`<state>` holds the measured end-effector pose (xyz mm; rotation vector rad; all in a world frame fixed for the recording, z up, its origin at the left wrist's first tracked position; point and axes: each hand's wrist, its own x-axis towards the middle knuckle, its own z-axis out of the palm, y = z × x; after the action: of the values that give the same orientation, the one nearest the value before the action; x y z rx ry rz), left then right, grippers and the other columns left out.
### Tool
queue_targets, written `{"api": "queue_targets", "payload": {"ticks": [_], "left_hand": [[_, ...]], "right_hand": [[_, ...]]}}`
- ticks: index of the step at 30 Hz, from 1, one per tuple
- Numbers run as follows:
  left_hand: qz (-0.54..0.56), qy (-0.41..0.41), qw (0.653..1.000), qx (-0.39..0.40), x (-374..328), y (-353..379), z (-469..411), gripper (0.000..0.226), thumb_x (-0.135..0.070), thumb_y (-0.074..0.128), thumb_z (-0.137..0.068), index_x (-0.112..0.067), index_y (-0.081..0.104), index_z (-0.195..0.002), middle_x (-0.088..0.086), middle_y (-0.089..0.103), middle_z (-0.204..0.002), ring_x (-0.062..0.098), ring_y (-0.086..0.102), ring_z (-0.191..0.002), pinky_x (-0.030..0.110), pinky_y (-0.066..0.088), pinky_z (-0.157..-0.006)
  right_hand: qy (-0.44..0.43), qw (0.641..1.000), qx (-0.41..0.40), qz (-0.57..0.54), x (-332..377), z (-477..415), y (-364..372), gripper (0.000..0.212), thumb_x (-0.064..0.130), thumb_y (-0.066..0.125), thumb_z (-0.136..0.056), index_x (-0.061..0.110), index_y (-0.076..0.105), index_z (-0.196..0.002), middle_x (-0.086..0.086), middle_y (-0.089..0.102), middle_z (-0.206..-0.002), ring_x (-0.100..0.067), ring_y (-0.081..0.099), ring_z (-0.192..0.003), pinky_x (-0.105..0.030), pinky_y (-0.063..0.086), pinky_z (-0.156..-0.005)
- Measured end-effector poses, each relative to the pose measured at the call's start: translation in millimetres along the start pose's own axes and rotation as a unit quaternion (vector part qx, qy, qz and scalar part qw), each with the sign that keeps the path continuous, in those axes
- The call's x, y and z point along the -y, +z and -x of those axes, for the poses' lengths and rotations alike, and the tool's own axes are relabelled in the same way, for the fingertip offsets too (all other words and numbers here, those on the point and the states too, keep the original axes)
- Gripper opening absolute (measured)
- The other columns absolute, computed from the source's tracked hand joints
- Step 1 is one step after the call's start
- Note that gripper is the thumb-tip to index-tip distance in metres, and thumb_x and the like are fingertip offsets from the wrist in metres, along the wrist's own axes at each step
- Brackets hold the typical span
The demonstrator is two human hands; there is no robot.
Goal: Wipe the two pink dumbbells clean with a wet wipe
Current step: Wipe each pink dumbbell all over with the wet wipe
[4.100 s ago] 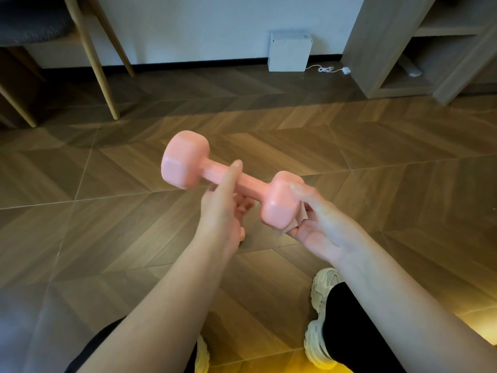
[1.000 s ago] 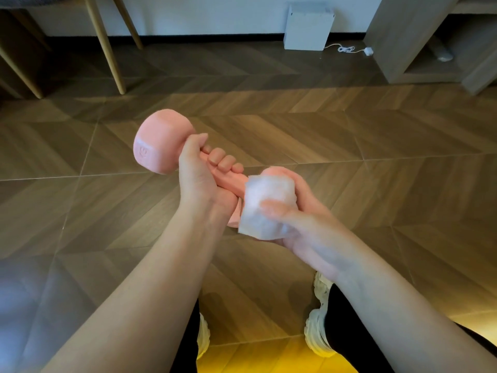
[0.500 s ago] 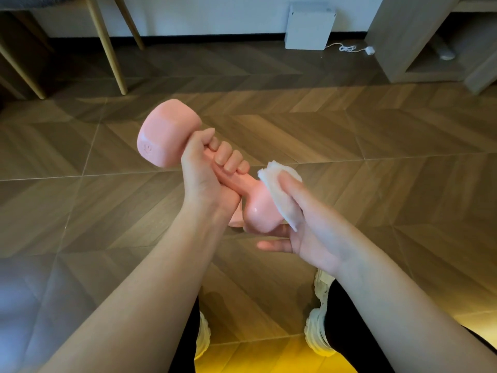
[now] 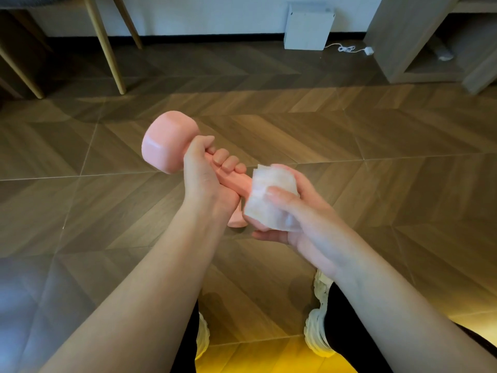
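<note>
L hand (image 4: 204,179) fingers curl tight round pink dumbbell (image 4: 166,142) handle; R hand (image 4: 301,224) thumb + fingers clamp wet wipe (image 4: 269,200) over its near head. Dumbbell mid-air, tilted, far head up-left. Open floor (image 4: 376,146) all round; chair legs (image 4: 107,44), white box (image 4: 309,25), shelf unit (image 4: 403,36) well back.

One pink dumbbell (image 4: 166,144) shows plainly; whether the pink bit (image 4: 236,220) under the left wrist belongs to it or to a second one cannot be told. One wet wipe (image 4: 266,208). Two hands, the left hand (image 4: 201,179) and the right hand (image 4: 304,219). Two pale shoes, a left shoe (image 4: 203,337) and a right shoe (image 4: 317,332). Three wooden legs (image 4: 107,49), one white box (image 4: 308,26), one white cable (image 4: 347,48), one shelf unit (image 4: 403,36)
</note>
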<state>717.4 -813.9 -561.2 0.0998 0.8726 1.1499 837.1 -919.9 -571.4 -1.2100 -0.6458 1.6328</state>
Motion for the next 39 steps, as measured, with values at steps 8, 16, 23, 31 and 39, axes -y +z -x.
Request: {"api": "queue_targets", "payload": {"ticks": [8,16,23,31,39], "left_hand": [[-0.023,0.01,0.999,0.042,4.0,2.0,3.6,0.032,-0.016,0.045,-0.09,-0.021,0.032,-0.062,-0.007,0.022,-0.048,0.011,0.021,-0.04,0.023,0.027,-0.042],[-0.031,0.018,0.998,0.055,7.9,6.6,7.7,0.031,-0.019,0.05,-0.09,-0.019,0.036,-0.063,-0.005,0.033,-0.05,0.012,0.032,-0.041,0.023,0.035,-0.045],[-0.011,-0.001,1.0,-0.003,5.2,2.7,6.0,0.031,-0.019,0.054,-0.09,-0.02,0.033,-0.067,-0.007,0.026,-0.048,0.011,0.026,-0.039,0.022,0.033,-0.043],[0.009,0.01,0.999,0.042,-0.2,0.9,7.2,0.032,-0.017,0.047,-0.089,-0.02,0.032,-0.062,-0.007,0.022,-0.049,0.012,0.023,-0.04,0.023,0.029,-0.042],[0.01,-0.008,0.999,-0.03,8.9,2.9,4.7,0.027,-0.02,0.059,-0.088,-0.02,0.038,-0.071,-0.006,0.037,-0.05,0.01,0.036,-0.04,0.02,0.038,-0.046]], "right_hand": [[0.07,0.995,0.013,-0.07,4.1,0.7,-8.2,0.046,0.043,0.066,-0.087,0.032,0.056,-0.13,-0.02,0.062,-0.128,-0.034,0.068,-0.101,-0.046,0.058,-0.073],[0.1,0.983,0.044,-0.146,7.5,-1.7,-7.5,0.06,0.037,0.073,-0.08,0.02,0.054,-0.135,-0.021,0.061,-0.118,-0.038,0.064,-0.1,-0.043,0.059,-0.072],[0.039,0.997,-0.055,-0.044,-0.7,-4.3,4.4,0.04,0.048,0.068,-0.087,0.033,0.059,-0.123,-0.012,0.067,-0.116,-0.029,0.071,-0.091,-0.044,0.058,-0.069],[0.094,0.99,0.058,-0.083,5.1,-2.7,-4.3,0.055,0.046,0.067,-0.085,0.028,0.054,-0.135,-0.02,0.065,-0.118,-0.034,0.068,-0.101,-0.049,0.058,-0.075],[0.023,1.0,0.002,-0.006,0.0,-1.0,-6.4,0.05,0.039,0.079,-0.073,0.038,0.063,-0.12,-0.005,0.066,-0.123,-0.026,0.07,-0.102,-0.049,0.059,-0.076]]}}
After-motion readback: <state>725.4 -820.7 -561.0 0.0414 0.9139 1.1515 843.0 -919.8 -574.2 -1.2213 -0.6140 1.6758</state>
